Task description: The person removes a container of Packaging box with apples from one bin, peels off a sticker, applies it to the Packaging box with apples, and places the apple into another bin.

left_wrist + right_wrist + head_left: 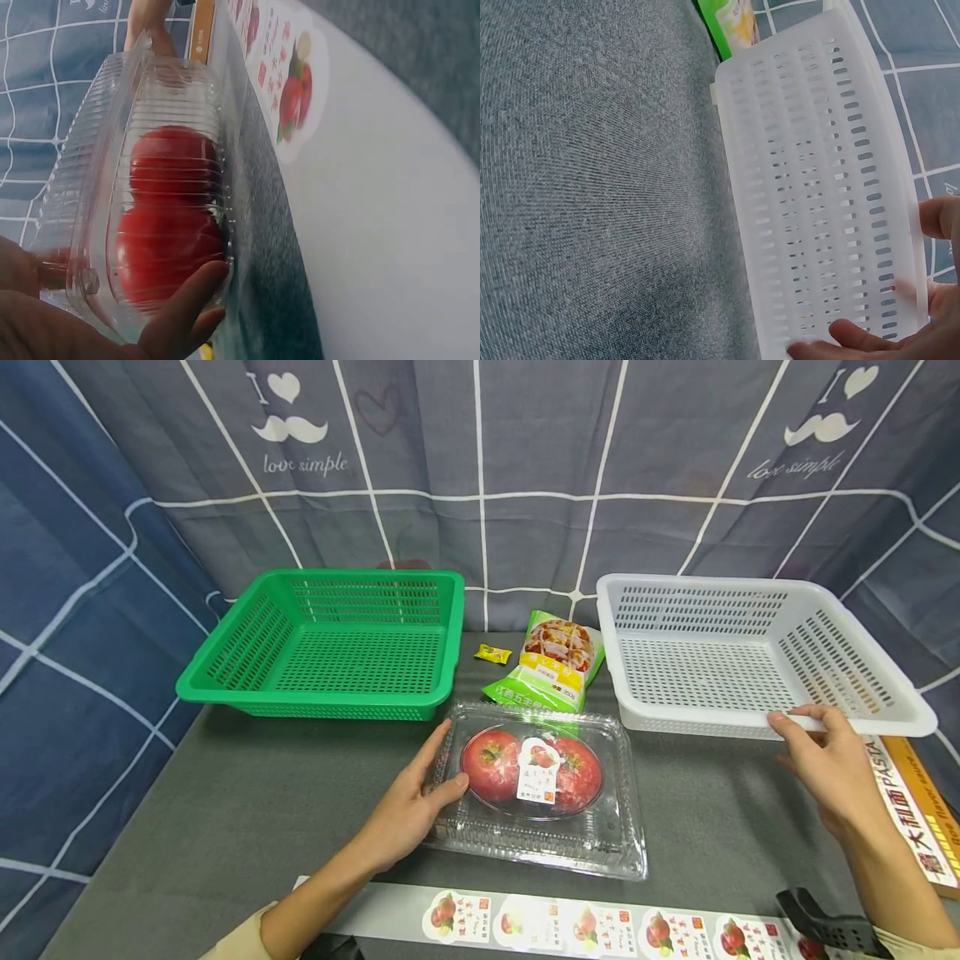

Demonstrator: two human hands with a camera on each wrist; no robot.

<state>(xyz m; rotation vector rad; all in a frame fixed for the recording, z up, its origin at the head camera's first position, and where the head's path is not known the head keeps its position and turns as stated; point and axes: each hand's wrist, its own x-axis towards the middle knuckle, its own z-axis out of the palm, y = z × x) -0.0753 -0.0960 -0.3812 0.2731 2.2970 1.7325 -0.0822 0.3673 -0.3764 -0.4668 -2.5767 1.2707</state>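
Note:
A clear plastic clamshell box holding two red apples lies at the middle of the table, a label on its lid. My left hand grips the box's left side, thumb over the lid's edge and fingers along the side. In the left wrist view the ribbed box wall shows the apples through it. Over at the right, my right hand holds the front rim of a white plastic basket. The right wrist view has fingers on both sides of that basket's slotted wall.
A green basket stands at the back left. Between the baskets lie a green snack bag and a small yellow packet. A strip of apple stickers runs along the front edge. A pasta box sits at far right.

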